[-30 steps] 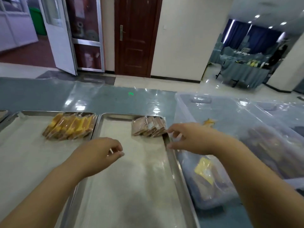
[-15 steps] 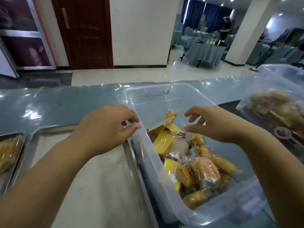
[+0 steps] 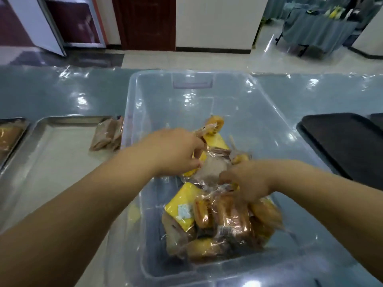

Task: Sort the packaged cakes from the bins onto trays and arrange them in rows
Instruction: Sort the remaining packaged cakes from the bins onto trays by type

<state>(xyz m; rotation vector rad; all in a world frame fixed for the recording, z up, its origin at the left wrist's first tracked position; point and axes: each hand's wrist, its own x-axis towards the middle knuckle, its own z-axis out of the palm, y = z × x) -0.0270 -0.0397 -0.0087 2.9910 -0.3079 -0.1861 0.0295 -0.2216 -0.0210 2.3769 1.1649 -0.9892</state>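
Inside the clear bin [image 3: 145,96], both hands work the heap of packaged cakes [image 3: 217,220]: left hand [image 3: 174,152] fingers curl at a wrapper on the far side, right hand [image 3: 246,181] fingers dig into the middle, blur hiding whether either has a hold. Step judged: picking the next cake, which then needs lifting over the bin's tall left wall to the steel tray [image 3: 51,162] just left of it. Brown row [image 3: 105,135] sits hard against the bin, bare tray nearer; black tray [image 3: 348,141] lies right.
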